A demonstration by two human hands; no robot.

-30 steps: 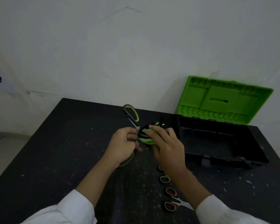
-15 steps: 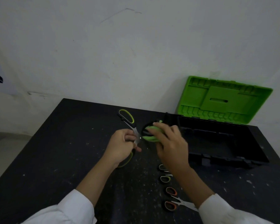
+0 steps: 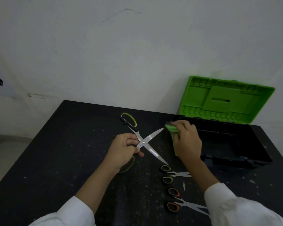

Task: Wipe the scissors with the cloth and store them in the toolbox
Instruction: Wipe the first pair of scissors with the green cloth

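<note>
Scissors (image 3: 145,141): mid-table (image 3: 55,152), blades spread in an X.
Left hand (image 3: 122,150): pinches them at the pivot.
Right hand (image 3: 187,141): curled round cloth (image 3: 171,128) at upper blade tip.
Toolbox (image 3: 235,158): open, right of cloth.
Spare pairs (image 3: 183,203): two, nearer.
</note>
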